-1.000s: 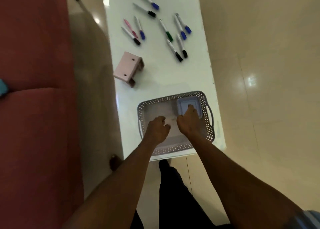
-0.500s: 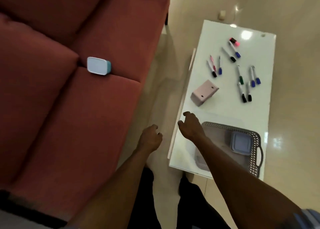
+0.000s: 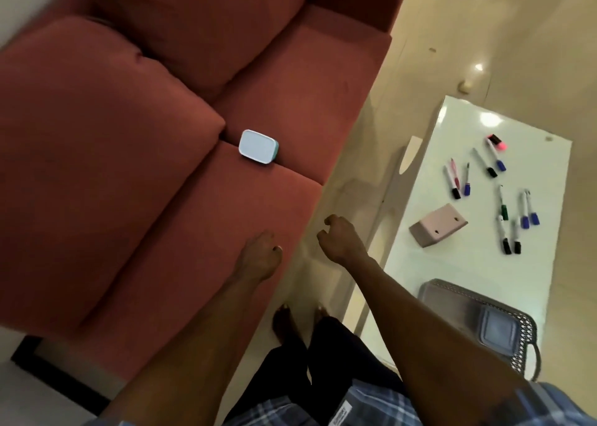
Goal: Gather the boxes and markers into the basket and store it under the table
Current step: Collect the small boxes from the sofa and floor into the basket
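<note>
- Person's standing between the red sofa (image 3: 135,141) and the white worktop (image 3: 478,264), both arms stretched out in front, bare feet on the tiled floor (image 3: 484,22).
- Left hand (image 3: 261,257) is over the front edge of the sofa seat, fingers loosely curled, nothing in them.
- Right hand (image 3: 339,238) hangs over the gap between sofa and worktop, fingers also loosely curled and holding nothing.
- There's a small box with a pale lid and teal sides (image 3: 258,147) sitting on the sofa, right on the seam between the two seat cushions, well apart from both hands.
- The grey basket (image 3: 529,335) is on the near end of the worktop, with a bluish lidded box (image 3: 499,332) already inside it.
- A pink box (image 3: 437,228) lies on the worktop just past the basket, tipped onto one side.
- The markers (image 3: 502,204) are scattered over the far half of the worktop: black, blue, green and pink caps, lying loose in little groups.
- One stubby pink marker (image 3: 497,142) sits at the far end, next to a blue-capped one.
</note>
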